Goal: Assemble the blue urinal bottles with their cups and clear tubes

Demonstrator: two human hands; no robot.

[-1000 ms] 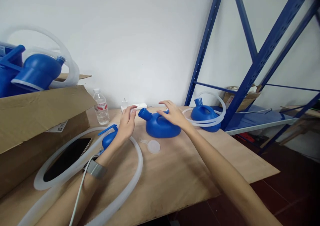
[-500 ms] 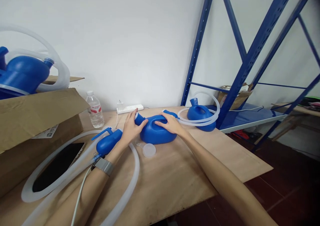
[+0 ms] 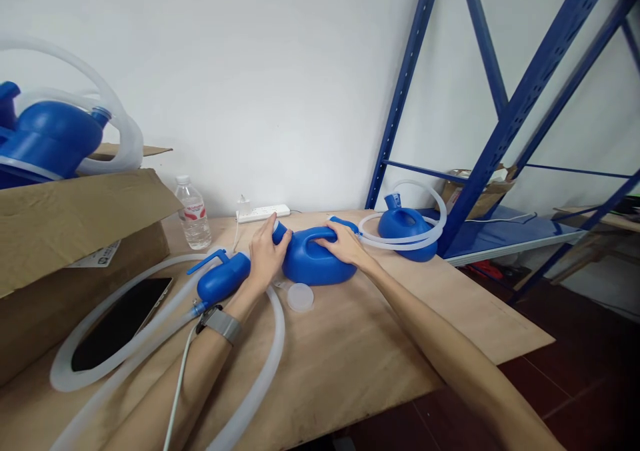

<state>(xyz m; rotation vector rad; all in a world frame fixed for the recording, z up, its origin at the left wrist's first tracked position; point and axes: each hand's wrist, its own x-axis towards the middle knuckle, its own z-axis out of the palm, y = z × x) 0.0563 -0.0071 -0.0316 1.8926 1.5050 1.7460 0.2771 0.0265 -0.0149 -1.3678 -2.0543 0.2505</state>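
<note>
Jug (image 3: pixel 320 268) probably light, stiff, a bit slippery; best hold is handle (image 3: pixel 316 232) plus neck (image 3: pixel 280 232). Right hand (image 3: pixel 345 243) grasps the handle, left hand (image 3: pixel 267 254) grasps the neck. Jug is glossy blue, rounded, neck slanting left, on far part of desk (image 3: pixel 370 371), pale lid (image 3: pixel 301 297) just nearer.

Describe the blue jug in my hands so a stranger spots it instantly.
Find the brown table against the white wall. Toward its back, the blue jug sits between the left hand, at its neck, and the right hand, at its handle. Unlike the jug near the rack, it's being held.
</note>
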